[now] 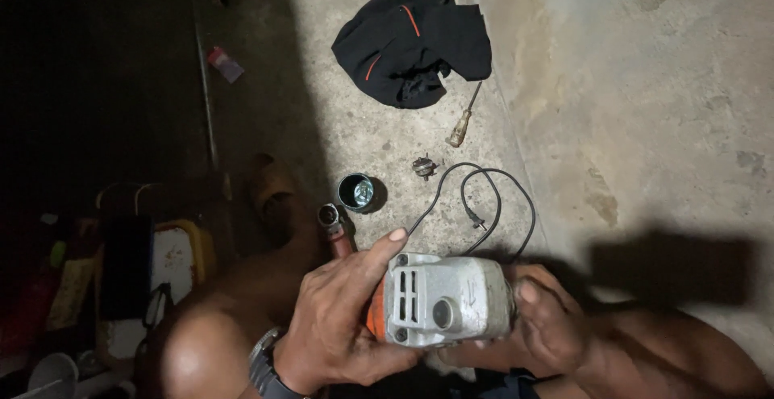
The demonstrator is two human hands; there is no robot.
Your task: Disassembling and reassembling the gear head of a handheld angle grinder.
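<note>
Tightly, both hands — left hand (343, 318), right hand (556, 326) — grip a grey power tool (443, 298).

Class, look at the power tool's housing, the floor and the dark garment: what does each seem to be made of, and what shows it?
Power tool's housing, held by left hand and right hand: probably cast metal, dull grey, scuffed. Floor: concrete, rough, stained and patchy. Dark garment: soft fabric, black with orange stripes, crumpled into folds.
</note>
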